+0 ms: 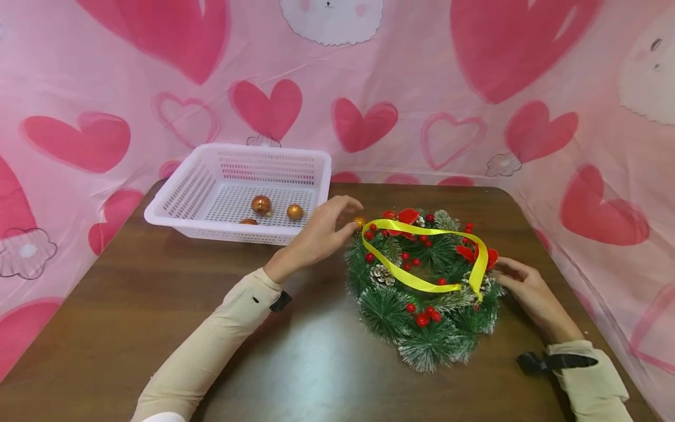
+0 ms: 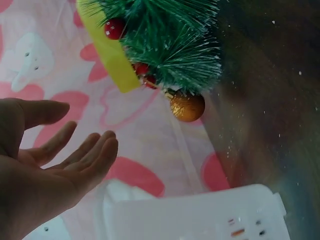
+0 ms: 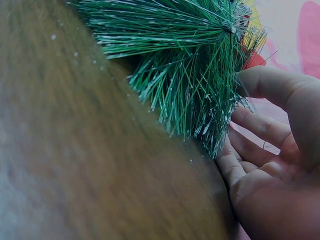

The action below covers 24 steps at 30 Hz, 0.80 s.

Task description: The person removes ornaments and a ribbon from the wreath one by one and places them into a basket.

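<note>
A green Christmas wreath (image 1: 387, 313) with frosted tips, red berries, red flowers and pine cones lies on the table. A loop of yellow ribbon (image 1: 403, 275) runs across its top. At its left edge hangs a small gold ball ornament (image 2: 187, 106). My left hand (image 1: 324, 231) is beside that ornament with fingers loosely bent; the left wrist view shows a gap between them and nothing in the hand. On the wreath's right side, my right hand (image 1: 532, 293) holds the outer edge, thumb and fingers (image 3: 260, 125) at the needles, their tips partly hidden.
A white plastic basket (image 1: 237, 234) with slotted walls stands at the back left. Inside are a shiny copper ball (image 1: 261, 204), a glittery gold ball (image 1: 295, 212) and another ball (image 1: 248, 221) partly behind the front rim. Behind the brown table (image 1: 295, 363) hangs pink heart-patterned cloth (image 1: 411, 88).
</note>
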Motion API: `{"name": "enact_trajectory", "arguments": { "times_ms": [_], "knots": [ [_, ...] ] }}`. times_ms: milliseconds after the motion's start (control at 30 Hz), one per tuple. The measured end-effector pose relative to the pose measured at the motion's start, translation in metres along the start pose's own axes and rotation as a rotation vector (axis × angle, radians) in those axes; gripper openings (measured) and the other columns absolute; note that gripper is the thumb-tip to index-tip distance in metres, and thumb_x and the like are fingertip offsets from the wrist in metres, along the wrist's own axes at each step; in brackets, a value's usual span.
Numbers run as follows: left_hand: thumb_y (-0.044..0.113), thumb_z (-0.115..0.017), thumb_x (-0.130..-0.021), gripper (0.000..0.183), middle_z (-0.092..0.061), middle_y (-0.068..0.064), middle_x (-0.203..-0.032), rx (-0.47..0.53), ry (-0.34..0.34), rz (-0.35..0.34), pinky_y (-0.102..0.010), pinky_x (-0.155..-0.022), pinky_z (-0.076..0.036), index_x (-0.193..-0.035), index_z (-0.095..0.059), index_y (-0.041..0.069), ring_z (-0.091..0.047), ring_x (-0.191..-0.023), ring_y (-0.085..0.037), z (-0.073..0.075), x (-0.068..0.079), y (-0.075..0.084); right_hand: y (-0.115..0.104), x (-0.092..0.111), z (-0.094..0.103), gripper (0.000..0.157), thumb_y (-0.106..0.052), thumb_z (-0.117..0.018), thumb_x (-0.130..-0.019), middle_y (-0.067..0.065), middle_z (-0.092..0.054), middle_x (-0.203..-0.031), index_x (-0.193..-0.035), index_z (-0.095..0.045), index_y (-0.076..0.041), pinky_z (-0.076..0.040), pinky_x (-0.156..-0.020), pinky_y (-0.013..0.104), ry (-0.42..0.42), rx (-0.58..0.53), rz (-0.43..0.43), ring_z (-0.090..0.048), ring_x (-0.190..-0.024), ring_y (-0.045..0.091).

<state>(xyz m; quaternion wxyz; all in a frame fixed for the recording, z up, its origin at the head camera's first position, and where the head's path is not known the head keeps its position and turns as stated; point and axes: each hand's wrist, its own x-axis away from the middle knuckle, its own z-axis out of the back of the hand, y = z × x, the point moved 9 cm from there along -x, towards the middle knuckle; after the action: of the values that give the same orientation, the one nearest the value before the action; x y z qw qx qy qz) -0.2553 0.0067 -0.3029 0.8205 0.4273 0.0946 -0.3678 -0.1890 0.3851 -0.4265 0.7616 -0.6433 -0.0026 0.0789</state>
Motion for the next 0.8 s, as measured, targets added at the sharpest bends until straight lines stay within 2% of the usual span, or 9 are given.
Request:
{"name": "enact_trajectory", "arguments": {
  "times_ms": [233, 433, 567, 800],
  "knots": [
    [0.001, -0.065, -0.092, 0.031, -0.062, -0.015, -0.121, -0.11, 0.02, 0.077, -0.04, -0.099, -0.047, -0.122, -0.059, -0.002, -0.058, -0.114, -0.027, -0.011, -0.008, -0.012, 0.0, -0.001, -0.001, 0.032, 0.001, -0.056, -0.098, -0.016, -0.068, -0.108, -0.117, -0.066, -0.023, -0.048, -0.081, 0.011, 0.004, 0.043, -0.009, -0.064, -0.098, -0.002],
    [0.0, -0.062, -0.093, 0.032, -0.061, -0.017, -0.124, -0.134, -0.002, 0.112, -0.041, -0.098, -0.048, -0.124, -0.058, -0.003, -0.058, -0.115, -0.029, -0.025, -0.015, -0.019, 0.0, -0.001, 0.004, 0.029, -0.003, -0.057, -0.099, -0.016, -0.068, -0.108, -0.121, -0.065, -0.02, -0.049, -0.082, 0.011, 0.013, 0.081, -0.046, -0.064, -0.098, -0.002],
    [-0.001, -0.061, -0.093, 0.033, -0.059, -0.018, -0.127, -0.165, -0.041, 0.128, -0.041, -0.098, -0.048, -0.126, -0.056, -0.002, -0.057, -0.116, -0.029, -0.035, -0.016, -0.028, 0.0, 0.0, 0.006, 0.028, -0.006, -0.057, -0.1, -0.018, -0.067, -0.11, -0.124, -0.064, -0.02, -0.048, -0.082, 0.01, 0.009, 0.116, -0.059, -0.063, -0.099, -0.003],
    [-0.003, -0.056, -0.094, 0.041, -0.052, -0.024, -0.135, -0.219, -0.169, 0.17, -0.045, -0.103, -0.045, -0.135, -0.051, -0.004, -0.054, -0.121, -0.034, -0.052, -0.013, -0.045, -0.004, 0.0, 0.002, 0.035, 0.001, -0.057, -0.098, -0.02, -0.066, -0.107, -0.117, -0.064, -0.028, -0.048, -0.081, 0.01, 0.029, 0.094, -0.013, -0.063, -0.097, -0.005]
  ]
}}
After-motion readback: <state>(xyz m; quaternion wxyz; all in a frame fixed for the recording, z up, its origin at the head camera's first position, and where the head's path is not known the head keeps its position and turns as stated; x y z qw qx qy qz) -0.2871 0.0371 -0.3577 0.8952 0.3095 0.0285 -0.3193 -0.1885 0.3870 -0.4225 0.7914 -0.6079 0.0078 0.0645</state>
